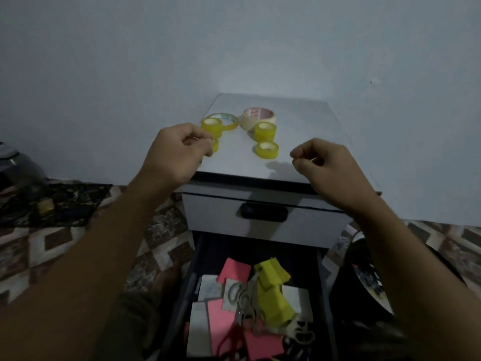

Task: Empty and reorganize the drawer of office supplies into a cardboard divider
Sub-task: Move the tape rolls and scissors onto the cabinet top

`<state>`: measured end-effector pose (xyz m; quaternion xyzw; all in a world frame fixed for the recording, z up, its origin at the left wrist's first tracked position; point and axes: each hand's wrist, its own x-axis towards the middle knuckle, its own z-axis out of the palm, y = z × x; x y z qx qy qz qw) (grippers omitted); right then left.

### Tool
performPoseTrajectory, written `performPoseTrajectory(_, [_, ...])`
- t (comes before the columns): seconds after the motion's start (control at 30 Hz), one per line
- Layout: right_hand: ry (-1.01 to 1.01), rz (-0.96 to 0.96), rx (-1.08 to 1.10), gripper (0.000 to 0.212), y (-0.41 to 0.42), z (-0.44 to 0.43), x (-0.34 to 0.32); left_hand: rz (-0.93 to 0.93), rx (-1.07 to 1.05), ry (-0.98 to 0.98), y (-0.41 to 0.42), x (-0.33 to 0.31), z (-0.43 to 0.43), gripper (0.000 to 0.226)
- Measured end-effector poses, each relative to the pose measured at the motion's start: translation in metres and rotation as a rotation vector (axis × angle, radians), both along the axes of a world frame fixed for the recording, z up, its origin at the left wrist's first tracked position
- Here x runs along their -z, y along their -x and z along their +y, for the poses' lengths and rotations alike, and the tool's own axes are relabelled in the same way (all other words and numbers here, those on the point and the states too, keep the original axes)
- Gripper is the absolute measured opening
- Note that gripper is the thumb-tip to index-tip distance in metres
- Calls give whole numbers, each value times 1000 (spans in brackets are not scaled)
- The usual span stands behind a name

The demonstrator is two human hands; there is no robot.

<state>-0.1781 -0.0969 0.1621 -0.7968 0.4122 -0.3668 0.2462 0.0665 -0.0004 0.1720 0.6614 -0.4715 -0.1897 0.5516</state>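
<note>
Right now both of my hands hover above the small white table (299,121) that stands against the grey wall. My left grip (177,152) is curled, thumb meeting fingertips, just beside a small yellow tape roll (215,145) that its fingers half hide; I cannot tell whether it pinches that roll or only hangs next to it. My right grip (330,165) is clenched over the table's front edge, and I see nothing in it. On the tabletop lie more rolls: a cream masking tape (259,117) at the back, a thin wide ring of tape (230,123) with a yellow roll (212,126) touching its near side, and two other yellow rolls (265,131) (267,149) near the middle. Below, the upper drawer front (312,225) with its dark handle is closed. The lower drawer (197,256) is pulled out beneath my arms and holds a loose heap: pink sticky notes (235,269), yellow notes (270,287), pale-handled scissors (242,295), white paper pads (200,327) and a red cord (229,337). A patterned rug (52,246) covers the floor at the left.
</note>
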Motion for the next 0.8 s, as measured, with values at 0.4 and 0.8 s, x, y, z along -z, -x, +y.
performPoseTrajectory(0.4, [-477, 195, 29, 16, 24, 81, 194, -21, 220, -620, 75, 209, 51, 6])
performPoseTrajectory(0.8, [-442, 933, -116, 53, 48, 104, 276, -484, 308, -731, 79, 299, 49, 62])
